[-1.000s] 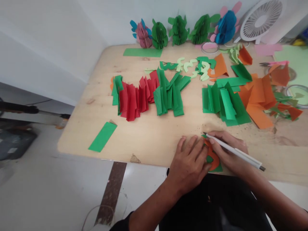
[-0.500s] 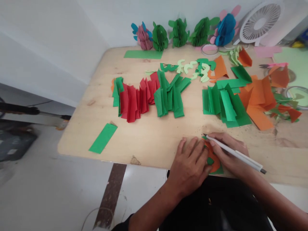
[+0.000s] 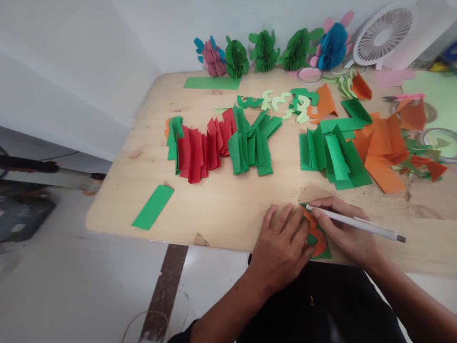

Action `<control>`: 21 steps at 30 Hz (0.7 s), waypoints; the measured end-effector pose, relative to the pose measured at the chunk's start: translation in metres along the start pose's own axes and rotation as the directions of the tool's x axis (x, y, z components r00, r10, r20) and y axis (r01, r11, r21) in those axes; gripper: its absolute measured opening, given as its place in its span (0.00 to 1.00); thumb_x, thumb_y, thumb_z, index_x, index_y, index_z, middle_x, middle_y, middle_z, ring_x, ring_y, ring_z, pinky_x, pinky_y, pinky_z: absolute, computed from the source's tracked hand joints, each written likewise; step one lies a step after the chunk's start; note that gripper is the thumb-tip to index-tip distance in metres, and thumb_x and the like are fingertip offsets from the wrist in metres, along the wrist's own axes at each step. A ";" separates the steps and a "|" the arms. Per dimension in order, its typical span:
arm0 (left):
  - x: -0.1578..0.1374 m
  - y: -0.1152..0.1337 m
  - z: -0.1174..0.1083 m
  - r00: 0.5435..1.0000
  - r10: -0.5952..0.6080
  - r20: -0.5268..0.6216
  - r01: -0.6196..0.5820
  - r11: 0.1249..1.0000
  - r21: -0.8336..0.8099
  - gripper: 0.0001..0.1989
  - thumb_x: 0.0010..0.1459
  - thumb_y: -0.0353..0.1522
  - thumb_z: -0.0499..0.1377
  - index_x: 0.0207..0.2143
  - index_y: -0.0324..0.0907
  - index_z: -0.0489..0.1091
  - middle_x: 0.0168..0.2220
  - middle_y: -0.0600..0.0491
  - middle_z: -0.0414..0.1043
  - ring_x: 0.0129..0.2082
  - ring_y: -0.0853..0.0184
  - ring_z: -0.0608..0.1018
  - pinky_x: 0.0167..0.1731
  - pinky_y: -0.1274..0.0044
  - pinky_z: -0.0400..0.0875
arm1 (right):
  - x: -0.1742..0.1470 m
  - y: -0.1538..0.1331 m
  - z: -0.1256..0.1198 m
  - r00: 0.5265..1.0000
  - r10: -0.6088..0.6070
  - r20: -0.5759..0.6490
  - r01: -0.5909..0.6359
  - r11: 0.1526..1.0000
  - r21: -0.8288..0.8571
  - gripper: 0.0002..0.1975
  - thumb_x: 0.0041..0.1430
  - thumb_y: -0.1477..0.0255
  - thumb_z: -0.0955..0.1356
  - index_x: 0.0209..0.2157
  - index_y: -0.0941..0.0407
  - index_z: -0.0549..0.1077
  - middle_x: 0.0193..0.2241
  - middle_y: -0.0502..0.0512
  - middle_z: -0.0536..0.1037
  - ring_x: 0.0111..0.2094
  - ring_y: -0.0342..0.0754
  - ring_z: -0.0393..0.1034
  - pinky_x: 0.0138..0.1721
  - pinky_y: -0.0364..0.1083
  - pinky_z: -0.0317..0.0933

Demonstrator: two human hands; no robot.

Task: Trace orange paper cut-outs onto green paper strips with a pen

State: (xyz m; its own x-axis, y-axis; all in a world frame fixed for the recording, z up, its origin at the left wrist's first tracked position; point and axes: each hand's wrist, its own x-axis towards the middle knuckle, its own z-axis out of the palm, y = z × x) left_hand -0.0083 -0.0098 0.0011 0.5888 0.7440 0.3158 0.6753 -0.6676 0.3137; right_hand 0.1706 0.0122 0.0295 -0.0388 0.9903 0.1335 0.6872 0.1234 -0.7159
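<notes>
At the table's front edge, my right hand (image 3: 348,231) grips a white pen (image 3: 360,224), its tip down at the top of an orange curved paper cutout (image 3: 320,243). That cutout lies on a piece of green paper (image 3: 325,254), and green shows through its opening. My left hand (image 3: 283,240) lies flat with fingers stretched out, pressing on the left side of the cutout and covering part of it. Beyond my hands lie folded green papers (image 3: 342,162).
Folded red papers (image 3: 196,150) and more folded green papers (image 3: 250,145) lie mid-table. A green strip (image 3: 153,207) is at left. Pleated paper figures (image 3: 264,51) and a white fan (image 3: 383,35) line the wall. Orange papers (image 3: 385,143), pink-handled scissors (image 3: 409,97) and tape rolls (image 3: 442,143) sit at right.
The pen has moved slightly right along the cutout's top, and its back end has swung up and to the right. My left hand keeps its place.
</notes>
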 end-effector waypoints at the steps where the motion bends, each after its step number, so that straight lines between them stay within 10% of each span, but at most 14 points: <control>1: 0.000 0.000 0.000 1.000 0.000 0.002 0.000 1.000 -0.002 0.21 0.64 0.40 0.53 0.55 0.38 0.67 0.60 0.45 0.66 0.61 0.56 0.65 0.61 0.57 0.55 | 0.000 0.000 0.000 1.000 0.000 -0.002 0.000 1.000 0.000 0.07 0.59 0.67 0.66 0.35 0.53 0.76 0.31 0.51 0.82 0.32 0.47 0.77 0.32 0.43 0.71; 21: 0.001 0.000 -0.001 1.000 -0.003 0.020 0.003 1.000 0.000 0.22 0.64 0.40 0.53 0.56 0.37 0.66 0.60 0.45 0.66 0.61 0.55 0.65 0.61 0.57 0.56 | 0.001 -0.002 0.004 0.999 -0.051 0.007 0.051 0.998 -0.044 0.05 0.59 0.70 0.66 0.34 0.53 0.75 0.32 0.51 0.82 0.32 0.46 0.77 0.33 0.43 0.70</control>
State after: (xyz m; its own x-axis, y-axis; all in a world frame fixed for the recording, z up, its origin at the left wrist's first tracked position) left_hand -0.0079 -0.0091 0.0020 0.5957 0.7463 0.2968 0.6771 -0.6654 0.3143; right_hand 0.1667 0.0130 0.0283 -0.0787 0.9832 0.1647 0.7157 0.1708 -0.6772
